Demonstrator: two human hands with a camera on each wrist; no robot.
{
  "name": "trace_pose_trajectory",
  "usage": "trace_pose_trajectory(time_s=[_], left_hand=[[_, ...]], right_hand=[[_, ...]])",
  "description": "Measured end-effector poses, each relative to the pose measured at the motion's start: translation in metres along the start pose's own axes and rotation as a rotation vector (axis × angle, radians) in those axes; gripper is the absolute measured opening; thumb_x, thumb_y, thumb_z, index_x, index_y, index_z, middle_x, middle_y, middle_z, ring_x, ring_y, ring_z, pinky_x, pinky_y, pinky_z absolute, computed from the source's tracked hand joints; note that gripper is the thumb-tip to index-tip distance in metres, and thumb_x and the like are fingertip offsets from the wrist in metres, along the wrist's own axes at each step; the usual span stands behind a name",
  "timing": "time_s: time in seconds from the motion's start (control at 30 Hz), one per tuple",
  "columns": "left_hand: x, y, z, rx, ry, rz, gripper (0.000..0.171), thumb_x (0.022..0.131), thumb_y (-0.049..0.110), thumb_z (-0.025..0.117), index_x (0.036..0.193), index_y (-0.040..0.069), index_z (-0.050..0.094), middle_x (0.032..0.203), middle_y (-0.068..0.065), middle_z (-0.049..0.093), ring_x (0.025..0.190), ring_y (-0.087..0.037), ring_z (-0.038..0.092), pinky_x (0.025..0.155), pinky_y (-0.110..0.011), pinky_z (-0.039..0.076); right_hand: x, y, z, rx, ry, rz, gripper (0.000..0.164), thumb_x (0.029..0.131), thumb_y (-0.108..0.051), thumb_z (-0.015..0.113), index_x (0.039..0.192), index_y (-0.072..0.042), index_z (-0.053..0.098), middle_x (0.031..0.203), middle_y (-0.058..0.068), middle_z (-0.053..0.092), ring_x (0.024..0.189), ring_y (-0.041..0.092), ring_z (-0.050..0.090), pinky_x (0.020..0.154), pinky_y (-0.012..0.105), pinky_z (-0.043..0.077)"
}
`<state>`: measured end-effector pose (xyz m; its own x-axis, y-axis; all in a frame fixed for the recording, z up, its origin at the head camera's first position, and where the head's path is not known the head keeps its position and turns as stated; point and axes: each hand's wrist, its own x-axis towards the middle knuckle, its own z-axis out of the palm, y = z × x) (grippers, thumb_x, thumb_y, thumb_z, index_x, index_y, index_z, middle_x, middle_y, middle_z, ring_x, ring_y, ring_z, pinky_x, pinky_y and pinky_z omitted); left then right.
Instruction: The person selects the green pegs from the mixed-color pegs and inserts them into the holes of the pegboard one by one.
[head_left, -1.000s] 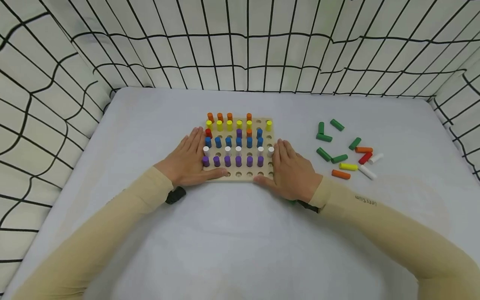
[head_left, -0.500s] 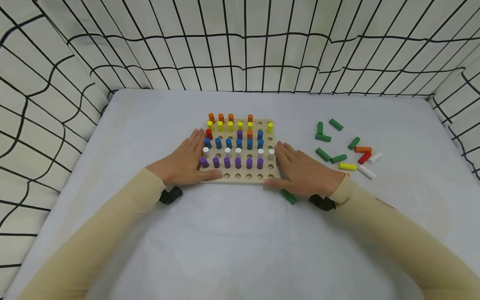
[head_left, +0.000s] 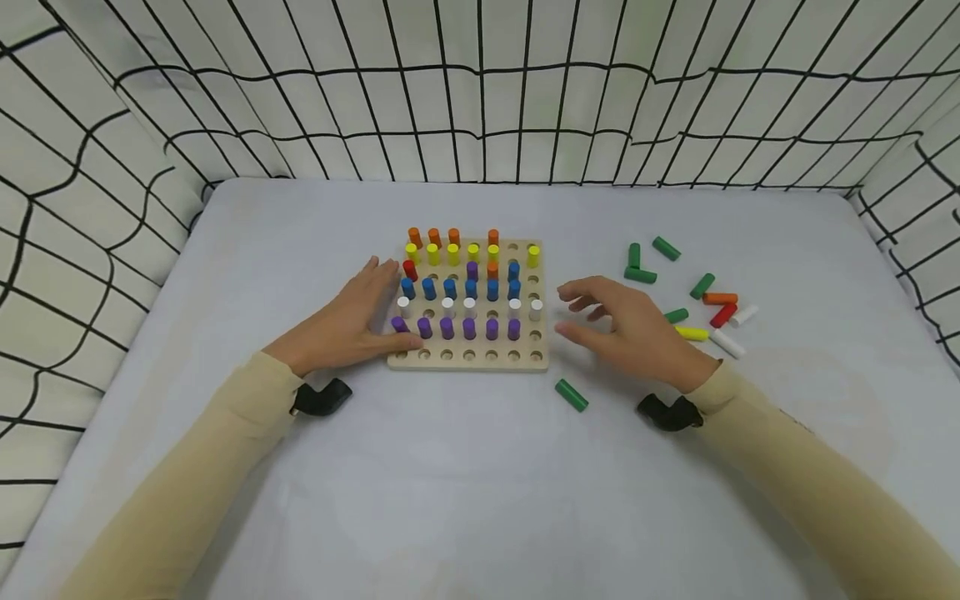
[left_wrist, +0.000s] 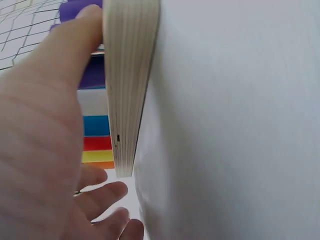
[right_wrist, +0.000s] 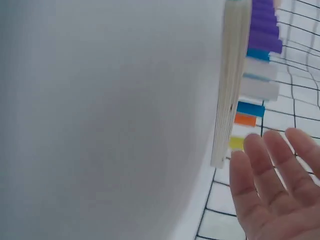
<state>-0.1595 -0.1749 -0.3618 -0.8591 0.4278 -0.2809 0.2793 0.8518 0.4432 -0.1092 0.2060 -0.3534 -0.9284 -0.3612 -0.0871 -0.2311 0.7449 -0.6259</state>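
Note:
A wooden pegboard (head_left: 480, 358) lies on the table, with rows of orange, yellow, blue, white and purple pegs upright in it. One red peg (head_left: 409, 270) stands at its left side. My left hand (head_left: 341, 321) is at the board's left edge, fingers extended. Its thumb lies over the front left part, by a slightly tilted purple peg (head_left: 399, 325); the left wrist view shows the thumb near the purple pegs. To the right of the board, my right hand (head_left: 637, 329) is apart from it, fingers loosely bent and holding nothing. A green peg (head_left: 572, 395) lies before that hand.
Loose pegs lie scattered on the right: several green ones, an orange peg (head_left: 720, 298), a red peg (head_left: 723, 315), a yellow peg (head_left: 692, 333) and white ones. The right hand partly covers this area. A black wire grid (head_left: 480, 133) borders the white table (head_left: 465, 483).
My right hand has left the board's right edge and moved right, its fingers bending. The board has shifted slightly left in view. The green peg in front has come into full view.

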Motion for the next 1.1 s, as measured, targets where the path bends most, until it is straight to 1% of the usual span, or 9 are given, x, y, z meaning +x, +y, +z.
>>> trace_pose_trajectory(time_s=[0.1, 0.17, 0.27, 0.33, 0.43, 0.6, 0.7, 0.9, 1.1], left_hand=[[0.001, 0.001, 0.000, 0.001, 0.030, -0.019, 0.125, 0.081, 0.072, 0.073, 0.167, 0.011, 0.007, 0.172, -0.020, 0.017, 0.160, -0.040, 0.013, 0.127, -0.069, 0.025], [0.002, 0.001, 0.000, -0.019, 0.045, -0.021, 0.127, 0.079, 0.072, 0.076, 0.167, 0.011, 0.009, 0.165, -0.021, 0.027, 0.151, -0.039, 0.028, 0.123, -0.067, 0.035], [0.003, 0.000, -0.002, -0.066, 0.053, -0.005, 0.127, 0.078, 0.069, 0.080, 0.167, 0.010, 0.010, 0.150, -0.019, 0.041, 0.132, -0.032, 0.045, 0.111, -0.057, 0.051], [0.004, 0.000, -0.003, -0.102, 0.050, 0.009, 0.126, 0.078, 0.066, 0.081, 0.167, 0.010, 0.012, 0.140, -0.016, 0.047, 0.117, -0.027, 0.052, 0.100, -0.046, 0.056], [0.005, -0.001, -0.003, -0.125, 0.045, 0.020, 0.122, 0.078, 0.063, 0.083, 0.166, 0.010, 0.017, 0.134, -0.013, 0.050, 0.106, -0.023, 0.055, 0.092, -0.037, 0.055], [0.006, 0.002, -0.004, -0.155, 0.032, 0.007, 0.120, 0.077, 0.061, 0.085, 0.165, 0.009, 0.022, 0.136, -0.014, 0.052, 0.109, -0.024, 0.060, 0.101, -0.045, 0.058], [0.005, 0.004, -0.004, -0.168, 0.030, -0.006, 0.119, 0.077, 0.059, 0.086, 0.165, 0.008, 0.023, 0.138, -0.014, 0.052, 0.113, -0.025, 0.061, 0.105, -0.049, 0.058], [0.001, 0.010, -0.004, -0.175, 0.015, -0.020, 0.120, 0.076, 0.060, 0.086, 0.165, 0.008, 0.024, 0.139, -0.014, 0.052, 0.112, -0.025, 0.063, 0.102, -0.046, 0.060], [-0.002, 0.008, -0.008, -0.206, 0.013, -0.006, 0.111, 0.075, 0.058, 0.088, 0.159, 0.006, 0.036, 0.134, -0.008, 0.060, 0.112, -0.020, 0.066, 0.102, -0.046, 0.058]], right_hand=[[-0.005, 0.005, 0.000, 0.121, 0.026, 0.003, 0.044, 0.100, -0.036, 0.068, 0.137, -0.014, 0.060, 0.135, 0.003, 0.066, 0.120, 0.022, 0.065, 0.105, 0.047, 0.059], [-0.009, 0.008, 0.000, 0.183, 0.023, 0.010, 0.040, 0.100, -0.036, 0.068, 0.134, -0.015, 0.061, 0.134, 0.002, 0.067, 0.120, 0.021, 0.066, 0.105, 0.047, 0.059], [-0.015, 0.011, 0.001, 0.241, 0.010, 0.024, 0.038, 0.100, -0.036, 0.068, 0.132, -0.016, 0.062, 0.133, 0.001, 0.067, 0.120, 0.019, 0.067, 0.105, 0.044, 0.059], [-0.019, 0.013, 0.003, 0.266, 0.001, 0.031, 0.037, 0.099, -0.035, 0.070, 0.131, -0.017, 0.063, 0.133, 0.000, 0.067, 0.119, 0.018, 0.068, 0.104, 0.039, 0.060], [-0.025, 0.015, 0.005, 0.297, -0.017, 0.047, 0.037, 0.097, -0.034, 0.073, 0.130, -0.019, 0.063, 0.132, -0.002, 0.066, 0.116, 0.016, 0.068, 0.101, 0.031, 0.061], [-0.032, 0.018, 0.007, 0.291, -0.036, 0.077, 0.042, 0.092, -0.034, 0.079, 0.129, -0.023, 0.063, 0.130, -0.005, 0.065, 0.107, 0.014, 0.069, 0.092, 0.022, 0.060], [-0.033, 0.017, 0.010, 0.254, -0.042, 0.084, 0.047, 0.089, -0.032, 0.083, 0.130, -0.023, 0.063, 0.127, -0.004, 0.065, 0.101, 0.014, 0.068, 0.086, 0.020, 0.060], [-0.034, 0.017, 0.016, 0.222, -0.076, 0.077, 0.051, 0.084, -0.029, 0.087, 0.130, -0.024, 0.063, 0.120, -0.004, 0.068, 0.089, 0.014, 0.067, 0.077, 0.021, 0.061], [-0.034, 0.021, 0.019, 0.222, -0.083, 0.024, 0.053, 0.081, -0.026, 0.090, 0.128, -0.020, 0.066, 0.115, -0.003, 0.070, 0.085, 0.011, 0.066, 0.075, 0.020, 0.061]])
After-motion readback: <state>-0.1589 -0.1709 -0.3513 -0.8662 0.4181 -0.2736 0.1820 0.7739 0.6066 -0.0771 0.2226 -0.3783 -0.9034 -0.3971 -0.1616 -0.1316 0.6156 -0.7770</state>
